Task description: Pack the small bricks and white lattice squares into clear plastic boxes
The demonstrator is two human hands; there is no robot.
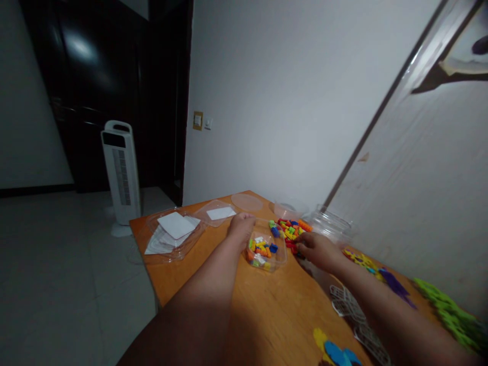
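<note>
My left hand (241, 227) is closed on the left rim of a clear plastic container (281, 249). Inside the container lie several small coloured building blocks (262, 248), yellow, orange, blue and white among them. To its right, a loose pile of bright blocks (293, 230) rests on the wooden table. My right hand (316, 248) reaches into the near right side of this pile, its fingers bent together by some red blocks (291, 245). Whatever sits between those fingertips is too small to make out.
Clear trays with white papers (177, 226) lie at the table's left. Stacked clear containers (331, 223) stand by the wall. White grid pieces (346, 304), yellow and blue shapes (337, 351), purple pieces (394, 284) and green pieces (446, 305) lie on the right. A white tower heater (122, 173) stands beyond.
</note>
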